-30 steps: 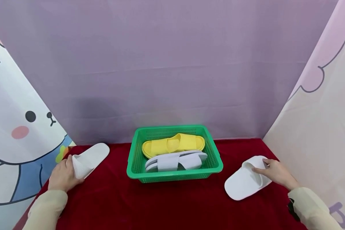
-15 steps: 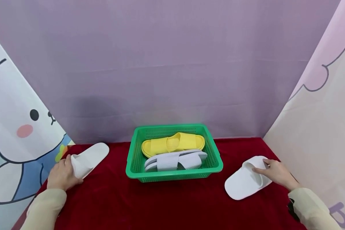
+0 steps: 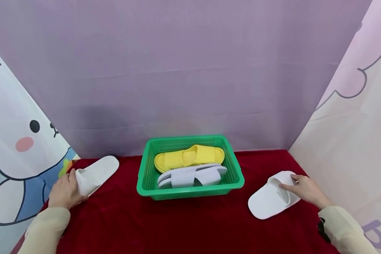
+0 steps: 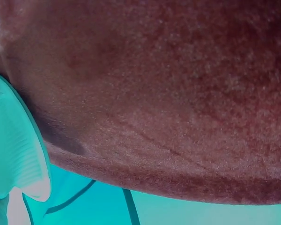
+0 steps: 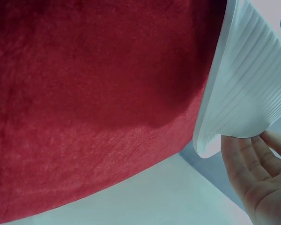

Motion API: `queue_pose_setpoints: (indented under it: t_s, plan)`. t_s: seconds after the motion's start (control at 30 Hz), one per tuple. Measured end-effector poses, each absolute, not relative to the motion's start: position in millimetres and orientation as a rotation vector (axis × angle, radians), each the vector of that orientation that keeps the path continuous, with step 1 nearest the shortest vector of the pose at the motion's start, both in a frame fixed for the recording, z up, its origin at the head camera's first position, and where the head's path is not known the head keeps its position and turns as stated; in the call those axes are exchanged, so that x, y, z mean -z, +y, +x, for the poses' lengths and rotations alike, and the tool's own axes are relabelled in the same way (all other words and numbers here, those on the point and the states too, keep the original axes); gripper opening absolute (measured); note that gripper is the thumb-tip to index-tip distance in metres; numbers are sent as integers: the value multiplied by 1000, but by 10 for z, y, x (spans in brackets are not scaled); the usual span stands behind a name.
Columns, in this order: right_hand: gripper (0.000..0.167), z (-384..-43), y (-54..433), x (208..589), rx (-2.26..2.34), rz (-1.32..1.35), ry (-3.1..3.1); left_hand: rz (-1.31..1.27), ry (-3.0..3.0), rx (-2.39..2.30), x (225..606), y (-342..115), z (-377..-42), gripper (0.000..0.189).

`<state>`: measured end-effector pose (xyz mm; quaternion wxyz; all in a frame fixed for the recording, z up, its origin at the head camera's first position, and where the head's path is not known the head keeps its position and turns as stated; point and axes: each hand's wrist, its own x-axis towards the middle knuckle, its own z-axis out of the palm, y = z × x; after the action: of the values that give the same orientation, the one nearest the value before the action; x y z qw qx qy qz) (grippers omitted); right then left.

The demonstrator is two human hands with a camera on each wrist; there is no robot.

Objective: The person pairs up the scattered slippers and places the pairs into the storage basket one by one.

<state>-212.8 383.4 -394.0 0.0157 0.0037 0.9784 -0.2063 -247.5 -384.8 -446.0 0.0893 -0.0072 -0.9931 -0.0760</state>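
At the left of the head view, my left hand (image 3: pixel 63 190) grips a white slipper (image 3: pixel 101 171) by its toe end, with the thumb along the near side and the fingers at the far side. Part of this slipper (image 4: pixel 16 140) shows at the left edge of the left wrist view. On the right, my right hand (image 3: pixel 308 190) pinches the strap of a second white slipper (image 3: pixel 265 201) between thumb and fingers. The right wrist view shows fingertips (image 5: pixel 246 150) at the edge of its ribbed strap. Both slippers appear to lie on the red cloth, soles down.
A green basket (image 3: pixel 190 193) stands between the two hands on the red cloth (image 3: pixel 190 225). Inside it lie yellow slippers (image 3: pixel 171 160) at the back and pale grey slippers (image 3: pixel 181 179) in front. Fabric walls (image 3: pixel 190 77) border the back and both sides.
The head view has shifted slightly, so the basket appears a little further left and higher. Both hands keep their holds, and the slippers have hardly moved.
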Motion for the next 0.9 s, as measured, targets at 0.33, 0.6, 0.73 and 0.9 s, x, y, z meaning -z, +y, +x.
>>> queue_pose_setpoints:
  t_s: [0.33,0.6,0.73,0.9]
  plan:
    - [92,-2099,3848,3910,661,16,3046,-61,-2896,155,4440,-3860,-2454,111]
    - [92,-2075,3834,3877,675,37,3068,-17,-2888,216,4389,-3880,-2368,107]
    - [90,-2060,3821,3828,692,54,3101,25,-2857,265,4353,-3863,-2352,105]
    - [90,-2040,3824,3780,701,66,3111,5,-2724,295,4311,-3808,-2340,108]
